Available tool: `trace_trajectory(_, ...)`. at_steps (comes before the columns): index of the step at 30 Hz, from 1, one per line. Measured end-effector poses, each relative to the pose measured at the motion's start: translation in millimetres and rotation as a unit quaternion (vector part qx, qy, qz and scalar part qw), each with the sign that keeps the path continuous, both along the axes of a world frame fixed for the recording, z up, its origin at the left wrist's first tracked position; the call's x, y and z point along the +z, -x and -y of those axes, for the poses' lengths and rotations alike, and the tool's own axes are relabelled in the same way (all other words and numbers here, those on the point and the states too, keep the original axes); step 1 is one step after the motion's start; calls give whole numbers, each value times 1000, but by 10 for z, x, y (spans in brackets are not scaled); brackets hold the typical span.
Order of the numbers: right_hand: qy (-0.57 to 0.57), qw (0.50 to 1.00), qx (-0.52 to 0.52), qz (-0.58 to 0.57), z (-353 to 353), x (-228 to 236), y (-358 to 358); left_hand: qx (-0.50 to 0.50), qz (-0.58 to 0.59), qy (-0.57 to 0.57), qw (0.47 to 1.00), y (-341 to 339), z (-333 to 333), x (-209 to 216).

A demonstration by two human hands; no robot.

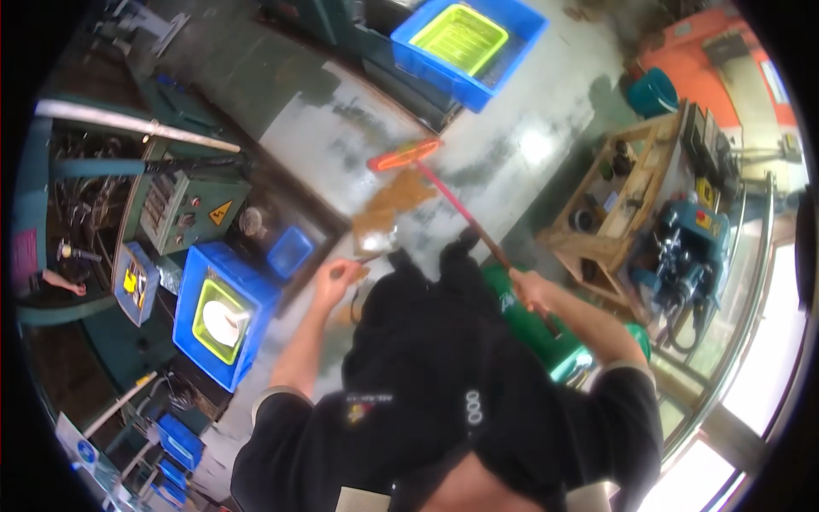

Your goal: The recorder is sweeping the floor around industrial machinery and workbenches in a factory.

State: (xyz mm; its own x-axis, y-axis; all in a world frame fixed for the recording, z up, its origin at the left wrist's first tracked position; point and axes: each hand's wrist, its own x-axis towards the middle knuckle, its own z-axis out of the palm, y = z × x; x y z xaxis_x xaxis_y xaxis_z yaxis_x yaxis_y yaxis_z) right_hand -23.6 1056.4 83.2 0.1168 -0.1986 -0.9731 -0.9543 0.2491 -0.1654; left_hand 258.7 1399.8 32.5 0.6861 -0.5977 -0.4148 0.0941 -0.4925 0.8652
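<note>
My right hand grips the long red handle of a broom; its orange-red head rests on the grey concrete floor beside a patch of brown sawdust-like dirt. My left hand holds the handle of a dustpan set at the near edge of that dirt. My black shirt and trousers fill the lower middle of the view.
A blue crate with a yellow-green tray stands on a bench at the top. A second blue crate sits at left beside a green machine. A wooden rack with parts and a blue motor stand at right.
</note>
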Motion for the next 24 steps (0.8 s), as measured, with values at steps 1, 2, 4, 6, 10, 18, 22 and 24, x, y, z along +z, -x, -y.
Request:
trace_trajectory(1, 18, 999, 43, 5, 75, 17, -188, 18, 6, 4, 1000, 30, -29, -27)
trace_trajectory(2, 20, 998, 52, 31, 151, -103, -322, 31, -3, 13, 999, 60, -31, -76)
trace_trajectory(4, 52, 992, 113, 29, 262, -224, -636, 46, 11, 13, 999, 98, 78, 51)
trace_trajectory(6, 101, 958, 265, 51, 224, -88, -1153, 59, 8, 19, 998, 133, -8, -58)
trace_trajectory(10, 127, 935, 313, 107, 356, -310, -1905, 117, 32, -4, 993, 221, 46, -40)
trace_trajectory(18, 293, 839, 438, 136, 1074, -1124, -3076, 302, 27, 21, 953, 248, 664, -29)
trace_trajectory(22, 277, 823, 474, 143, 1320, -1270, -3485, 398, 2, -1, 917, 77, 1242, 280)
trace_trajectory(24, 247, 828, 480, 153, 1556, -1314, -3688, 434, 9, -17, 901, 33, 1562, 476)
